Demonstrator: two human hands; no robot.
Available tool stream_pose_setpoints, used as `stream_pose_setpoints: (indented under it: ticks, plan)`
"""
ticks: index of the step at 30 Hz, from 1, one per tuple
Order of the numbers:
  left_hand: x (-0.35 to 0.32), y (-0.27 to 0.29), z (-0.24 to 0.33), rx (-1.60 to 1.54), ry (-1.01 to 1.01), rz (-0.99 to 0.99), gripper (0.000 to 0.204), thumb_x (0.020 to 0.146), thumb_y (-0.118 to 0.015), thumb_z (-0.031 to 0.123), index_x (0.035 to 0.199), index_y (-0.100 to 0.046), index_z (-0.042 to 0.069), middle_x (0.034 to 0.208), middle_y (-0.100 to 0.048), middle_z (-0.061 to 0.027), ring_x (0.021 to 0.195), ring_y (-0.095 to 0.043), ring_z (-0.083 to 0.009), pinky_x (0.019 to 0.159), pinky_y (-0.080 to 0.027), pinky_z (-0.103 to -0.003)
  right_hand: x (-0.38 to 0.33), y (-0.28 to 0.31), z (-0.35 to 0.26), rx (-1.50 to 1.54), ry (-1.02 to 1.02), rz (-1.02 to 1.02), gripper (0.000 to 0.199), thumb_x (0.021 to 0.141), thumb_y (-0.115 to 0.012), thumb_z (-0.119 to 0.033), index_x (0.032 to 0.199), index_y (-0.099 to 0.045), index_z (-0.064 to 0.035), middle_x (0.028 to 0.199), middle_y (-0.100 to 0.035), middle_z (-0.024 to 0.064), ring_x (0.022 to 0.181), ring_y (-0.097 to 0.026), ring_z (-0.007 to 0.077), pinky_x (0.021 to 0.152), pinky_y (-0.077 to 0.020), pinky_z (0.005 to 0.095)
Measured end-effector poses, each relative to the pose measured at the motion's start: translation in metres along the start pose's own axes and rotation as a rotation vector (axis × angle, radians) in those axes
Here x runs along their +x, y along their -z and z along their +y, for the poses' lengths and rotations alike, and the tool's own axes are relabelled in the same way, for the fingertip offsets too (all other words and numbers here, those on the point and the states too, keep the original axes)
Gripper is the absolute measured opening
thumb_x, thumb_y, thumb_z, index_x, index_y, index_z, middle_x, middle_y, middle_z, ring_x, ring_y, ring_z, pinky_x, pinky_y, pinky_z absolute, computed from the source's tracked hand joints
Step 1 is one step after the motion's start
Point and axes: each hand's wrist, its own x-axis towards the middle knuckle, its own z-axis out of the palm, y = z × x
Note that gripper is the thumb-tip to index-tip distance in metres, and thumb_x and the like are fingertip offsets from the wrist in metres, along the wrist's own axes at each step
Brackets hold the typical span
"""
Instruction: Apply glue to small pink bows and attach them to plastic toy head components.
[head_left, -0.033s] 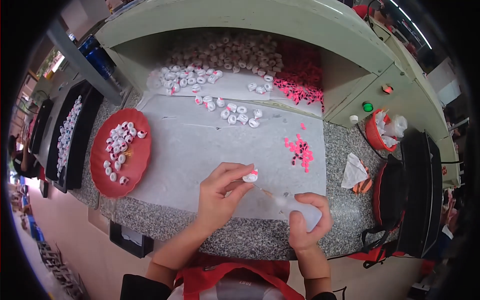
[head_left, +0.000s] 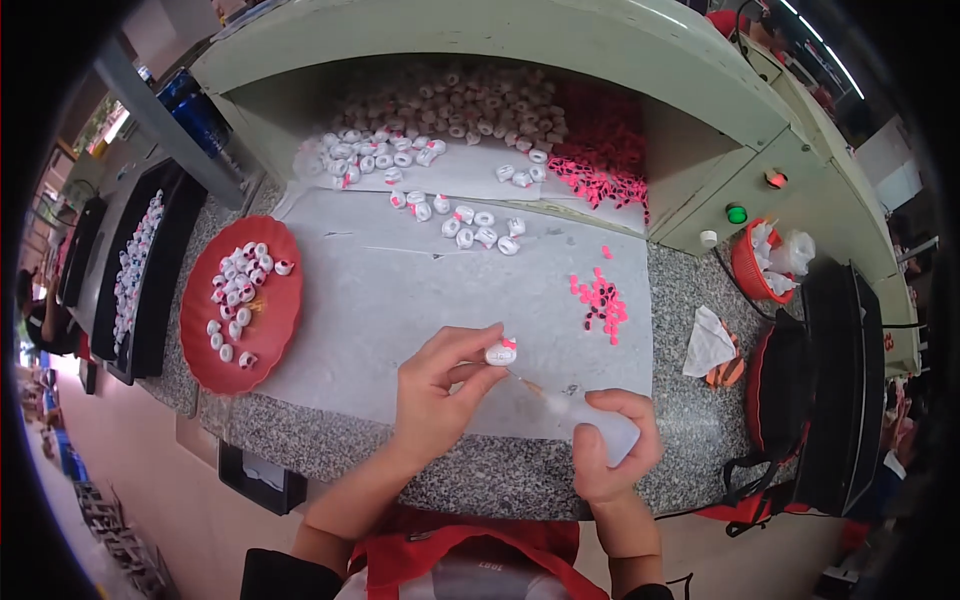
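Observation:
My left hand (head_left: 445, 380) pinches a small white rounded piece (head_left: 500, 353) with a pink patch on its upper side. In my right hand (head_left: 618, 455) is a translucent white squeeze bottle (head_left: 606, 428), tilted up to the left. Its thin needle tip (head_left: 527, 382) points at the lower right of the white piece; whether the two touch is too small to tell. Beyond my hands lie several similar white pieces (head_left: 486, 237) on the pale sheet (head_left: 360, 300). A scatter of small pink and dark parts (head_left: 602, 300) lies to the right.
A red scalloped plate (head_left: 200, 335) with more white pieces stands at left, beside a black tray (head_left: 160, 290). The pale green cabinet (head_left: 560, 40) overhangs heaps of white and pink parts. At right are a crumpled tissue (head_left: 709, 342), a red basket (head_left: 745, 265) and a black bag (head_left: 775, 390).
The white piece has turned slightly in my left fingers. The bottle has shifted a little to the left. Everything else stays in place.

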Motion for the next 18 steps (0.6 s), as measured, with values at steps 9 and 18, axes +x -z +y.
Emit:
stream_pose_setpoints:
  ticks: [9, 18]
  plan:
    - [0.000, -0.001, 0.000, 0.144, -0.140, -0.019, 0.036, 0.071, -0.058, -0.013, 0.105, -0.051, -0.005, 0.100, -0.051, -0.0124, 0.092, -0.057, -0.0199, 0.079, -0.051, -0.028, 0.002, -0.007, 0.012, -0.105, 0.230, 0.002, 0.021, 0.070, -0.058, -0.009, 0.088, -0.052, 0.0014, 0.076, -0.058, 0.0100, 0.061, -0.056, 0.0140, 0.057, -0.0459, 0.0236]
    - [-0.001, -0.003, -0.002, 0.013, -0.091, 0.062, 0.029, 0.070, -0.061, -0.011, 0.097, -0.054, -0.004, 0.098, -0.052, -0.0121, 0.089, -0.058, -0.0196, 0.077, -0.052, -0.028, 0.005, -0.007, 0.014, -0.126, 0.271, 0.015, 0.025, 0.065, -0.061, -0.003, 0.088, -0.053, 0.0024, 0.073, -0.062, 0.0110, 0.056, -0.060, 0.0173, 0.050, -0.0472, 0.0252]
